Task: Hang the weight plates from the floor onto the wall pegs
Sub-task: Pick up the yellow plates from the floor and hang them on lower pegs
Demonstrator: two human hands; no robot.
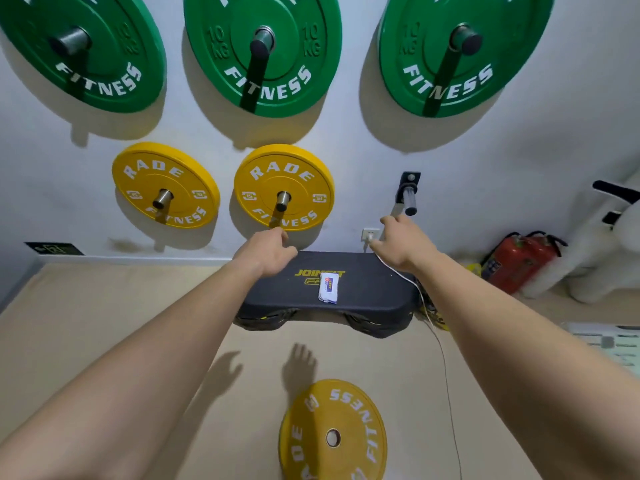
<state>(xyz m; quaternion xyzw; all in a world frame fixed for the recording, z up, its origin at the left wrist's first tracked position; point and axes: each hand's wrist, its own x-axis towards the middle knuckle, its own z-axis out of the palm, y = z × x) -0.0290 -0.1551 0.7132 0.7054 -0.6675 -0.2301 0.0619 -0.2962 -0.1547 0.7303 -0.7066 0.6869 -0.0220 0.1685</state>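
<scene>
- Both arms are stretched out toward the wall. The left hand [268, 252] is empty, fingers loosely curled, just below the rim of the middle yellow plate [298, 174] on its peg.
- The right hand [401, 244] is empty too, fingers relaxed and apart, just beneath the bare peg [409, 197] at the right end of the lower row.
- The yellow plate on the floor [304, 441] lies flat on the beige floor [104, 323], close in between the two forearms and well short of the wall.
- Up on the wall, three green plates [263, 88] hang along the top row. A second yellow one, the left yellow plate [156, 171], hangs beside the middle plate.
- Against the wall sits a black step board [374, 292] with a small white packet [328, 287] on top.
- A white cable [446, 375] trails from the wall socket [370, 234] down across the floor, and a red fire extinguisher [519, 261] lies off to the right.
</scene>
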